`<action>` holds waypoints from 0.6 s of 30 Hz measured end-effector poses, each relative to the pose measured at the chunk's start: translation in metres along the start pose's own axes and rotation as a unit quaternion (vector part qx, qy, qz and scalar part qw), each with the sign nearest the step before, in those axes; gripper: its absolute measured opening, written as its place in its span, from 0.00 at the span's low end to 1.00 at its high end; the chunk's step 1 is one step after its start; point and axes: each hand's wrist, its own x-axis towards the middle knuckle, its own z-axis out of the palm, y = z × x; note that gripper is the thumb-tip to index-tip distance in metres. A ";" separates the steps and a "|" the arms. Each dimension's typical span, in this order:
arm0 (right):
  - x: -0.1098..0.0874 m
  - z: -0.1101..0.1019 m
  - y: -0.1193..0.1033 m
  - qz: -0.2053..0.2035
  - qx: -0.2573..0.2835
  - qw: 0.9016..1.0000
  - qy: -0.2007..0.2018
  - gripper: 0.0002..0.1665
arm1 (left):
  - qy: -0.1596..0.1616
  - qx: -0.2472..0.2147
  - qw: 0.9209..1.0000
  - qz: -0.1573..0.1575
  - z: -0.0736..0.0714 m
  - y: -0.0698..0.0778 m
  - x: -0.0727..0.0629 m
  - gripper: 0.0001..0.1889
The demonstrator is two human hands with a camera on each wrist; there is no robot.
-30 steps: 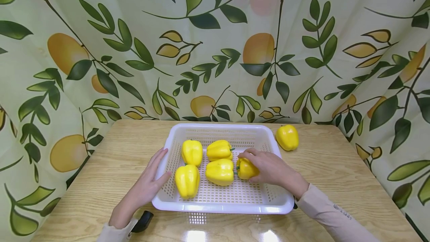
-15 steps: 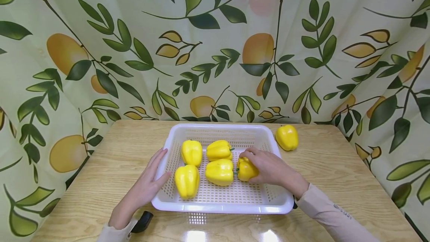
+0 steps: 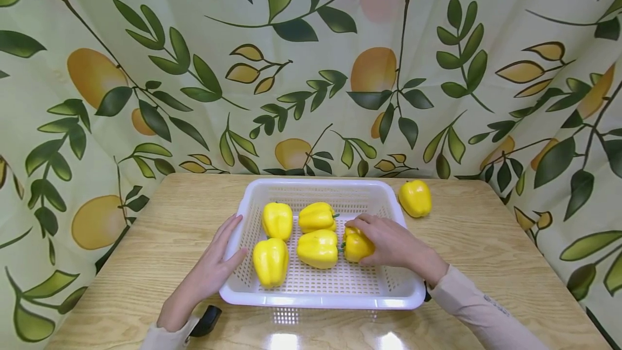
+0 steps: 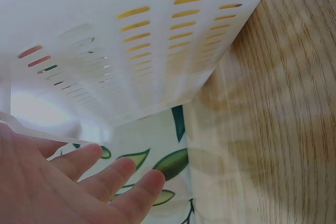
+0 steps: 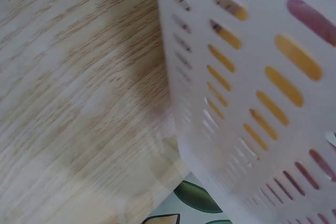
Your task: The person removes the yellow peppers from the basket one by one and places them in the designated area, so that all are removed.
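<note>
My right hand [image 3: 389, 241] reaches over the right side of a white slotted plastic basket [image 3: 320, 300] and grips a yellow bell pepper [image 3: 356, 246] inside it, fingers over the top and thumb at the near side. To its left, several more yellow bell peppers [image 3: 317, 249] lie on the basket floor. My left hand [image 3: 211, 261] rests against the basket's left rim with its fingers extended; in the left wrist view those fingers [image 4: 113, 177] stretch out along the rim. The right wrist view shows the slotted basket wall [image 5: 236, 103], with the right hand out of sight.
Another yellow bell pepper [image 3: 415, 199] sits on the wooden table [image 3: 486, 242], just outside the basket's far right corner. Behind the table hangs a curtain [image 3: 311, 69] printed with leaves and fruit. A black strap piece [image 3: 206, 321] shows by the left wrist.
</note>
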 end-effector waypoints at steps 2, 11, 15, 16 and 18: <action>0.000 -0.001 0.000 -0.007 0.015 1.000 0.010 0.45 | 0.001 0.003 1.000 0.002 0.000 0.000 0.000 0.37; -0.002 -0.006 0.001 -0.022 0.064 0.997 0.036 0.45 | 0.002 0.005 1.000 0.003 0.000 -0.001 0.001 0.37; -0.003 -0.008 0.001 -0.023 0.065 0.997 0.045 0.45 | 0.002 0.003 1.000 0.005 0.000 -0.002 0.001 0.37; -0.004 -0.008 0.000 -0.022 0.066 0.996 0.046 0.46 | 0.001 0.003 1.000 0.004 0.000 -0.001 0.001 0.37; -0.005 -0.010 0.001 -0.020 0.070 0.996 0.052 0.46 | 0.000 0.001 1.000 0.002 0.001 -0.001 0.001 0.37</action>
